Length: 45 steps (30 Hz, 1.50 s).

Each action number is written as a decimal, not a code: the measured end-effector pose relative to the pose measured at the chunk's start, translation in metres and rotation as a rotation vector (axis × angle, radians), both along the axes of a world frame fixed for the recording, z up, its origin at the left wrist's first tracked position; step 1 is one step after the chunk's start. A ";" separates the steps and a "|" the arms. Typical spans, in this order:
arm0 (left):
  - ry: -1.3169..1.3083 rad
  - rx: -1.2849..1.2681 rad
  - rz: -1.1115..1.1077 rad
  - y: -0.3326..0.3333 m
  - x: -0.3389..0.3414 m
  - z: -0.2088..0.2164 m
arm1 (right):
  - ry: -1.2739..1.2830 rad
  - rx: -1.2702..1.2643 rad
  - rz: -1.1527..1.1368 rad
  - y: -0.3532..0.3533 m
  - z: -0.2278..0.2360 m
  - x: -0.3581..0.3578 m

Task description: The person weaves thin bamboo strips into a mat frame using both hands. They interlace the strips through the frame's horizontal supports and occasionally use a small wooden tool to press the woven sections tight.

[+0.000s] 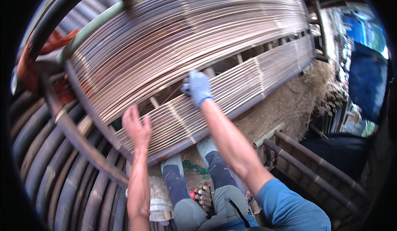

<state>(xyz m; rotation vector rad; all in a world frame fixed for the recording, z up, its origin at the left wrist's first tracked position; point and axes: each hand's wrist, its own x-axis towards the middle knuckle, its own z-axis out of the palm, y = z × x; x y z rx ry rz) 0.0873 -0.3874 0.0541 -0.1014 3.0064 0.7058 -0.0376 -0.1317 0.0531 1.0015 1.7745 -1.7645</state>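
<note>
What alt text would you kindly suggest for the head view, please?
A person's gloved right hand is at the gap between two bands of slats; the bare left hand, fingers spread, is over the near band's left end. Dark poles lie at left.

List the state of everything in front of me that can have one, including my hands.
Left hand: bare, fingers spread.
Right hand: gloved, fingers curled; whether they grip anything is unclear.
Upper slats: laid side by side.
Lower slats: laid side by side, mostly set apart from the upper ones.
Dark poles: lying in a row.
Orange cloth: bunched.
</note>
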 end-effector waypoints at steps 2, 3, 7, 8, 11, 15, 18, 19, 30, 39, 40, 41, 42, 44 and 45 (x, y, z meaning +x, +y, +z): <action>-0.028 -0.088 -0.014 -0.010 -0.001 -0.003 | 0.088 0.039 -0.121 -0.014 -0.013 0.000; -0.037 -0.127 -0.038 -0.016 0.001 -0.005 | 0.047 0.139 -0.027 -0.013 -0.015 0.003; -0.104 -0.049 -0.061 -0.022 0.003 -0.010 | 0.051 0.264 -0.037 -0.007 -0.027 0.034; -0.134 0.022 -0.070 -0.015 -0.001 -0.010 | 0.015 0.147 -0.214 0.000 -0.042 0.045; -0.244 0.114 -0.043 -0.019 0.001 -0.012 | -0.125 -0.179 -0.713 -0.018 0.021 0.044; -0.276 0.230 -0.001 -0.020 -0.014 -0.015 | 0.237 0.856 0.465 0.017 0.042 0.074; -0.142 0.292 -0.020 -0.022 -0.018 -0.022 | 0.312 0.850 0.767 0.055 0.106 0.080; -0.208 0.360 -0.037 -0.023 -0.023 -0.016 | 0.359 0.782 0.744 0.067 0.124 0.086; -0.052 0.291 -0.385 0.059 -0.034 0.030 | 0.484 0.690 0.637 0.150 0.321 0.054; -0.507 0.137 0.105 0.003 -0.052 0.011 | 0.713 1.378 1.010 0.110 0.107 -0.024; -0.603 0.169 0.109 0.001 -0.057 0.011 | 0.740 1.403 1.093 0.085 0.077 -0.019; -0.698 0.204 0.113 -0.001 -0.060 0.009 | 0.733 1.367 1.088 0.053 0.056 -0.013; -0.670 0.218 0.080 -0.005 -0.059 0.001 | 0.658 1.323 1.175 0.018 0.042 -0.008; -0.612 0.253 0.013 -0.010 -0.058 -0.022 | 0.364 1.088 1.283 -0.046 0.018 0.002; -0.660 0.300 -0.003 -0.008 -0.061 -0.031 | 0.146 0.898 1.334 -0.072 0.010 0.001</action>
